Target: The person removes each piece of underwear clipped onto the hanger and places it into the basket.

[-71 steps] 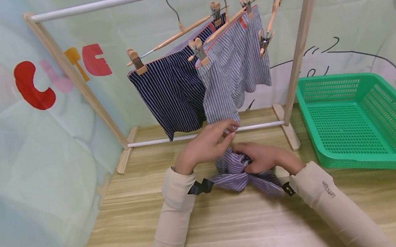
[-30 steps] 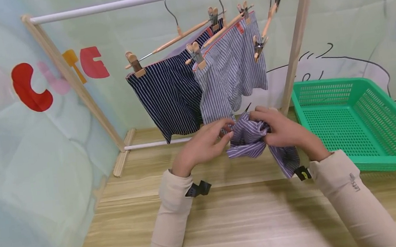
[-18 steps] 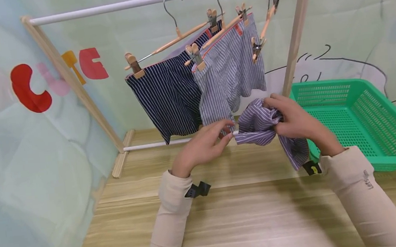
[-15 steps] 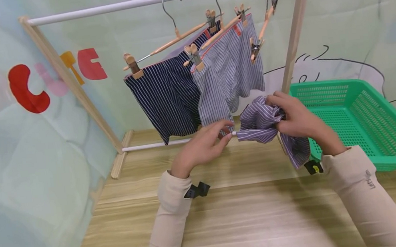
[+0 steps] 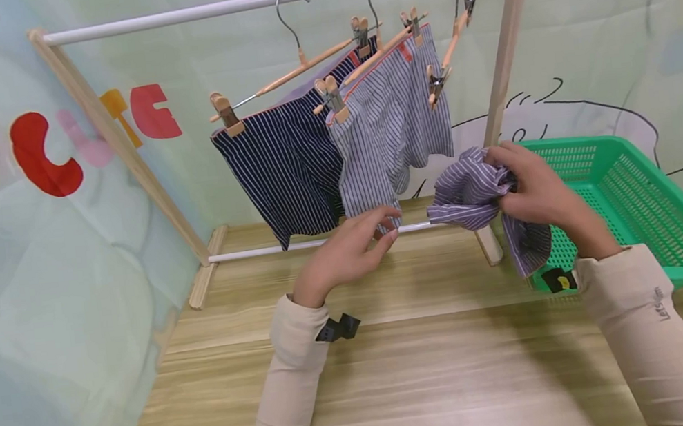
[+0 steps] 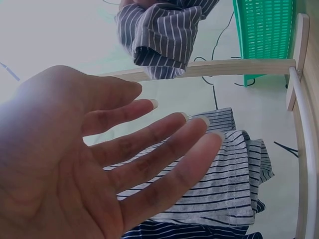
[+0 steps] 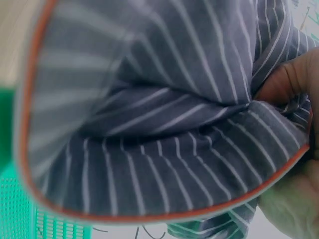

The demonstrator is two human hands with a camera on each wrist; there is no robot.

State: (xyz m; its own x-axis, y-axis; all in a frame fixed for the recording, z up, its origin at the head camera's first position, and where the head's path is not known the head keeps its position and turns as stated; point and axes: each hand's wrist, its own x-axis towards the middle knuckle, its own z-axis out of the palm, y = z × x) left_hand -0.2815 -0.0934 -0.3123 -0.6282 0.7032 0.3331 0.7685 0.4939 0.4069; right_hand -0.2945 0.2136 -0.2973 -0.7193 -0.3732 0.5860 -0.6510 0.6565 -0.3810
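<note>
My right hand [image 5: 540,186] grips a bunched pair of purple-grey striped shorts [image 5: 468,186], held in the air by the rack's right leg and the basket's left edge. Filling the right wrist view is the shorts' open waist [image 7: 169,179], edged in orange. My left hand [image 5: 346,254] hovers by the lower hem of the light striped shorts [image 5: 374,140], fingers loosely bent. In the left wrist view the left palm [image 6: 65,164] holds nothing, and those hanging shorts show behind its fingers. Dark striped shorts [image 5: 283,170] hang beside them on a clip hanger.
A wooden rack with a white top rail [image 5: 183,14] stands on the wood-grain table [image 5: 397,387]. At its right end hangs a bare clip hanger [image 5: 452,45]. The green basket [image 5: 646,202] sits to the right, partly behind the right arm. A printed cloth backdrop [image 5: 103,266] is behind.
My right hand has lifted the bunched shorts off the table and carried them right, toward the basket. My left hand has stayed nearly in place. The head view has shifted slightly.
</note>
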